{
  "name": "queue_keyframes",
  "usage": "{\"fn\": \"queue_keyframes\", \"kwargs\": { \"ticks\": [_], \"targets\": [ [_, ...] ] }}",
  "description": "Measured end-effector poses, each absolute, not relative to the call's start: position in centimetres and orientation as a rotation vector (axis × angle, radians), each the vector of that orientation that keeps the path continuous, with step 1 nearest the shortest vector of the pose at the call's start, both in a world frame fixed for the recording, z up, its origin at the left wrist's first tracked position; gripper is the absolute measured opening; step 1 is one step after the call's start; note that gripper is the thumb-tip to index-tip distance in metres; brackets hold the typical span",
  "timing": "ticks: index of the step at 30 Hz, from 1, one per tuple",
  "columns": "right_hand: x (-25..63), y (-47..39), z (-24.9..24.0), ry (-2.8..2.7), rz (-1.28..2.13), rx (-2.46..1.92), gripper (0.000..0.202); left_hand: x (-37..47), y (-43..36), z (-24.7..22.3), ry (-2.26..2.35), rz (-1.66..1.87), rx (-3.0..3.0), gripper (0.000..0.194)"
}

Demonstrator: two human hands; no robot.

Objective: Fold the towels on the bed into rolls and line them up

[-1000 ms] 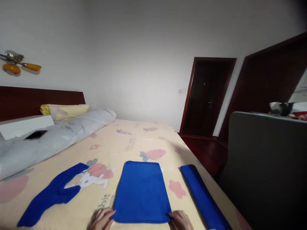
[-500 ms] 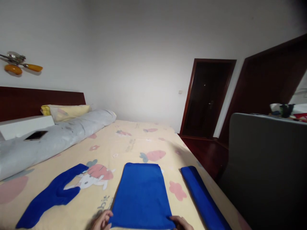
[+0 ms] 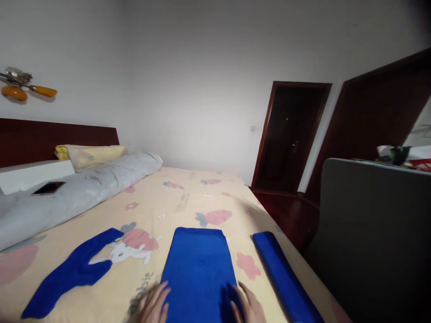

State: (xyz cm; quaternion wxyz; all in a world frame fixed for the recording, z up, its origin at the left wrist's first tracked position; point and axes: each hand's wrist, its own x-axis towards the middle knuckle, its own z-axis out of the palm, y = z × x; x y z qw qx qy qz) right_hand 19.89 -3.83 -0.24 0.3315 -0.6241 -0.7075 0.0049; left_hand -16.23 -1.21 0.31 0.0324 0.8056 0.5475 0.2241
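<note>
A blue cloth [image 3: 200,264], folded into a flat rectangle, lies on the patterned bedsheet [image 3: 182,206] in front of me. At its left edge is my left hand [image 3: 153,306], fingers apart and pointing forward. My right hand [image 3: 247,305] is over the opposite edge with its fingers spread, casting a shadow on the fabric. Whether the fingertips touch the cloth I cannot tell. A crumpled blue cloth [image 3: 72,271] rests to the left. On the right lies a long, narrow folded blue cloth [image 3: 284,276].
A grey rolled bundle [image 3: 101,179] lies along the headboard side, with a phone [image 3: 49,188] on it. Behind it are a white box [image 3: 37,175] and a yellow pillow [image 3: 96,156]. A dark chair back [image 3: 367,233] stands beyond the bed's right edge.
Both hands have let go of the near corners of the middle cloth. They have moved forward along its sides, and their fingers have spread.
</note>
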Motion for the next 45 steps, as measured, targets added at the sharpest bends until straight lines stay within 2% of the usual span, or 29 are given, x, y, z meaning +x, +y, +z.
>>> {"fn": "queue_keyframes", "kwargs": {
  "ticks": [3,8,13,19,21,26,37,39,45],
  "targets": [
    [14.5,-1.9,1.8,-2.083,0.12,-1.583,0.053,-10.6,0.4,0.7,1.384,0.628,2.679,0.057],
    [9.4,2.6,4.1,-2.227,0.329,-1.665,0.056,-5.2,4.8,2.4,1.536,0.324,2.624,0.06],
    [12.4,5.4,3.7,-2.156,0.246,-1.895,0.064,-7.0,7.8,3.9,1.668,0.263,2.5,0.056],
    [15.9,5.8,2.5,-1.829,0.059,-2.301,0.069,-8.9,7.4,3.4,2.141,0.27,2.315,0.057],
    [15.2,5.9,2.5,-1.86,0.037,-2.225,0.065,-8.2,7.2,3.1,2.088,0.295,2.391,0.056],
    [11.4,6.7,3.2,-2.306,0.258,-1.629,0.057,-5.4,8.2,3.1,1.591,0.249,2.621,0.056],
    [17.5,9.7,3.9,-1.982,0.247,-2.205,0.069,-9.9,11.7,4.5,1.971,0.11,2.39,0.06],
    [17.3,9.9,3.9,-1.967,0.211,-2.206,0.069,-9.2,11.8,4.5,2.015,0.141,2.393,0.06],
    [12.5,10.4,3.9,-2.393,0.356,-1.534,0.054,-4.9,12.2,4.3,1.438,0.123,2.604,0.06]
  ]
}}
